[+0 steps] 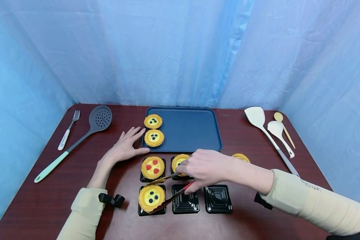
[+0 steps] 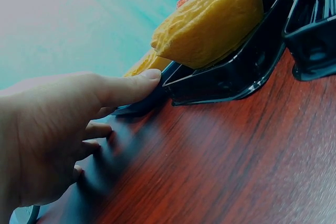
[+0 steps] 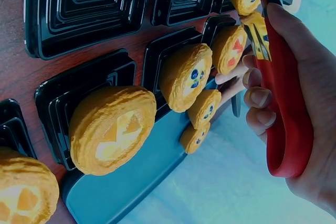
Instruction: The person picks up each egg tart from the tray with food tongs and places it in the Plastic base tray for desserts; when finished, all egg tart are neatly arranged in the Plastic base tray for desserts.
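Observation:
My right hand (image 1: 210, 168) grips red-handled tongs (image 3: 287, 93). The tongs' ends reach either side of a blueberry-topped egg tart (image 1: 152, 198) in the front-left black container; whether they squeeze it I cannot tell. Behind it, a tart with red fruit pieces (image 1: 152, 167) sits in another container. A second blueberry tart (image 3: 188, 77) is partly hidden by my right hand in the head view. With fingers spread, my left hand (image 1: 124, 146) rests at the left edge of the blue tray (image 1: 189, 130). Two blueberry tarts (image 1: 154, 138) lie along the tray's left side.
Bare black containers (image 1: 217, 199) stand front middle and front right. Orange-topped tarts (image 3: 113, 129) sit in the back row to the right. On the left lie a fork (image 1: 68, 131) and a skimmer (image 1: 100, 118); on the right, a spatula (image 1: 255, 116), a ladle (image 1: 276, 128) and a wooden spoon (image 1: 278, 116).

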Available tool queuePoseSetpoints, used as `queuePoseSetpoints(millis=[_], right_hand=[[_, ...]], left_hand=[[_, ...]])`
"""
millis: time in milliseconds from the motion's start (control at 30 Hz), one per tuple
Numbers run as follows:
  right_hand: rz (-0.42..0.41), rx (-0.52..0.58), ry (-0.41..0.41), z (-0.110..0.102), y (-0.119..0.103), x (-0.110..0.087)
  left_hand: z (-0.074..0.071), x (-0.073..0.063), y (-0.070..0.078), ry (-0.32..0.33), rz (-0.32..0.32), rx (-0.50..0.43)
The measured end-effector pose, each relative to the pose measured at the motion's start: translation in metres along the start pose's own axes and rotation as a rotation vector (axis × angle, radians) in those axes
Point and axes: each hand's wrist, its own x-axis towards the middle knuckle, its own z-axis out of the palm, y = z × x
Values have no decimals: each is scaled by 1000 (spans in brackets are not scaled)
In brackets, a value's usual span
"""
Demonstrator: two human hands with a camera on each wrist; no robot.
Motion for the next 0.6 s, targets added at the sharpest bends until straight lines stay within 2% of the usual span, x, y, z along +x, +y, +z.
queuePoseSetpoints(millis=[600], right_hand=[[0,6,4,4,0,1]], left_hand=[[1,0,-1,0,3,-5]])
